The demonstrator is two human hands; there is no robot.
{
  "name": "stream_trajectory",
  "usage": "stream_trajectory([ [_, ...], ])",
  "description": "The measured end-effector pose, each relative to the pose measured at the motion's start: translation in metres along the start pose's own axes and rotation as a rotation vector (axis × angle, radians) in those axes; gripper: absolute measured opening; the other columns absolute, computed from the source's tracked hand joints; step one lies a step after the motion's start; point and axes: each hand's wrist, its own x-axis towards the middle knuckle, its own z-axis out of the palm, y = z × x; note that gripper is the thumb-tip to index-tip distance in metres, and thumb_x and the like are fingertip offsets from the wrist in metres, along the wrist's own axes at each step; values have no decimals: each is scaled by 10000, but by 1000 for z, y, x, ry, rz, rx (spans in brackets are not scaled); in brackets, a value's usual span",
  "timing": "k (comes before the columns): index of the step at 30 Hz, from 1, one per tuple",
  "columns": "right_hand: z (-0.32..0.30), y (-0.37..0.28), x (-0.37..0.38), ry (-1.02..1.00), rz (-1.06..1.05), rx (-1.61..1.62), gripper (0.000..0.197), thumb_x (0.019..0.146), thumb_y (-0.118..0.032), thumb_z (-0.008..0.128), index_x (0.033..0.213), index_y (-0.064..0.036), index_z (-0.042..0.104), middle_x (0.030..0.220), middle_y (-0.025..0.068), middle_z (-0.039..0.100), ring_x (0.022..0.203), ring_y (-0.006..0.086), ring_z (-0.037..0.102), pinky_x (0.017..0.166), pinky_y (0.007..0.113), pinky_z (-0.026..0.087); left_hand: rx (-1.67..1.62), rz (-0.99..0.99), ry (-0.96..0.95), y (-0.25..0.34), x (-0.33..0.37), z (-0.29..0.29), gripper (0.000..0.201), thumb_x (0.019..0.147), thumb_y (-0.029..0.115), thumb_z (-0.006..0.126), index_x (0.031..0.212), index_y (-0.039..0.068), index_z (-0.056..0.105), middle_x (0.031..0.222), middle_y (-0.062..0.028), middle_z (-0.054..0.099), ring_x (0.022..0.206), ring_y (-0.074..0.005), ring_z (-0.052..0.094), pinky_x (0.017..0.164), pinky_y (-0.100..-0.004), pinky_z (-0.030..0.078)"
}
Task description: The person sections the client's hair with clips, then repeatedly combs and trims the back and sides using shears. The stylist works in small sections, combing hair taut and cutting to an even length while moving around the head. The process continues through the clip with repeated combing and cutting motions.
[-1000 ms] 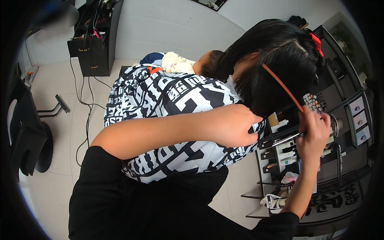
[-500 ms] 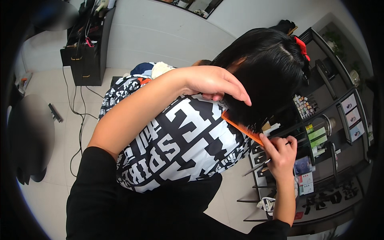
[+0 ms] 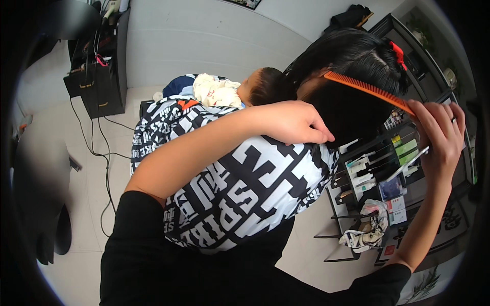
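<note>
A seated person with long black hair [image 3: 352, 109] wears a black-and-white lettered cape [image 3: 245, 173]. My left hand [image 3: 296, 122] lies over the cape's shoulder, thumb and fingertips pinched together at the lower edge of the hair. My right hand [image 3: 441, 132], raised at the right, is closed around one end of an orange comb [image 3: 367, 91]. The comb's teeth lie along the hair high on the side of the head. Silver scissors [image 3: 408, 164], partly hidden, stick out from the same hand. A red clip [image 3: 397, 56] pins up the top hair.
Another person's dark-haired head [image 3: 268, 86] and cream clothing [image 3: 214, 91] rest against the caped person's front. A black cabinet [image 3: 99, 84] with trailing cables stands far left. Shelves [image 3: 444, 153] with boxes and bottles line the right, beside a small rack [image 3: 334, 204] holding tubes.
My right hand has risen to the right, carrying the comb from the hair ends to high on the head. My left hand has moved slightly right and down, its fingertips drawing together.
</note>
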Motion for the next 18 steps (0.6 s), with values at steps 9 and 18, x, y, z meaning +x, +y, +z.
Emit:
stream_trajectory([
  [9,27,-7,-17,-58,51,45,388,735,11,744,1105,-99,700,886,47,613,811,226,620,914,418,468,155,-60,21,13,-10,0,321,928,253,583,1152,112,763,876,-139,747,818,-278,705,796,-365,537],
  [18,65,-66,-64,14,323,350,302,727,8,748,1017,-55,693,780,63,572,726,251,569,832,394,449,364,-41,28,11,-14,8,300,934,272,611,1177,180,760,850,-119,708,788,-250,658,749,-363,514],
])
